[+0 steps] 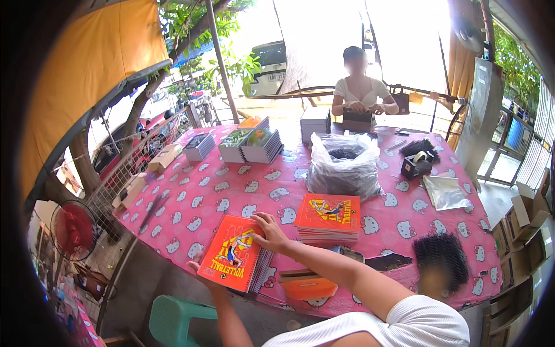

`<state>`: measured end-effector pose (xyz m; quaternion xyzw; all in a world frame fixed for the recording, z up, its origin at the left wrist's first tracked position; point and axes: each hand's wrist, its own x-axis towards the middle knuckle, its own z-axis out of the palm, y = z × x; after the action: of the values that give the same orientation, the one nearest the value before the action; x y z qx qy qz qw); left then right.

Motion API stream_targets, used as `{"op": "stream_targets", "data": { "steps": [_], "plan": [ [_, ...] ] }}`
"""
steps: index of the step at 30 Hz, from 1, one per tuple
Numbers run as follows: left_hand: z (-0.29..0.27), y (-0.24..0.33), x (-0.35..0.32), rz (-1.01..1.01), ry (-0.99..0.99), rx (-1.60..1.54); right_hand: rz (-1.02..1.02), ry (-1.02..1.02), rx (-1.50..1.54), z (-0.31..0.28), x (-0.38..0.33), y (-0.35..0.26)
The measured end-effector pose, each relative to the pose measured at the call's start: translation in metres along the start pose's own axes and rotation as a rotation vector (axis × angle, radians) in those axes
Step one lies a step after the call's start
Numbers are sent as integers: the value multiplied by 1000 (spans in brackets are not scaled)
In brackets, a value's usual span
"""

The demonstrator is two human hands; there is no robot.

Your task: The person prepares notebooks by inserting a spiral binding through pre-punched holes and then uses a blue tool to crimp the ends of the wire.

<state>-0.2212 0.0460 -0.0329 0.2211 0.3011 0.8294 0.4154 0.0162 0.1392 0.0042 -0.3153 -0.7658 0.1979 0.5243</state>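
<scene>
- The notebook stack (231,254) lies at the near edge of the pink-covered table (260,202), left of centre, with a hand on either side.
- Its lower corner sits close to the rim; a hard push toward the body could tip books off, probably toward the green stool (173,321).
- Uneven pressure from the two hands could fan the books apart, since the stack looks loose and its right side is already stepped.
- The top cover is bright orange-red, turned at a slant, with yellow lettering and a cartoon player in blue and white; pale page edges show below.
- The right hand (269,233) has its fingers slightly parted and curved over the upper right edge, thumb on the cover; how firmly they press, I cannot tell.
- The left hand (209,276) touches the left edge, its fingers partly hidden underneath, so I cannot tell their grip.
- Just right, a second orange stack (329,214) could be nudged by the right forearm.
- Beyond stand a plastic bag (347,179) and a tape dispenser (416,166); across the table sits a co-worker (361,89).
</scene>
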Motion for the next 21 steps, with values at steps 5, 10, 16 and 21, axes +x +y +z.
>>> {"op": "stream_targets", "data": {
  "steps": [5,10,16,21],
  "plan": [
    [54,-13,-15,143,121,-72,148,82,168,-8,5,29],
    [20,-12,-1,436,103,575,230,168,162,7,9,12],
    [23,-12,1,400,142,536,242,68,119,-12,17,2],
    [22,17,-2,350,367,694,259,-48,-65,-109,20,-51]
  ]
}}
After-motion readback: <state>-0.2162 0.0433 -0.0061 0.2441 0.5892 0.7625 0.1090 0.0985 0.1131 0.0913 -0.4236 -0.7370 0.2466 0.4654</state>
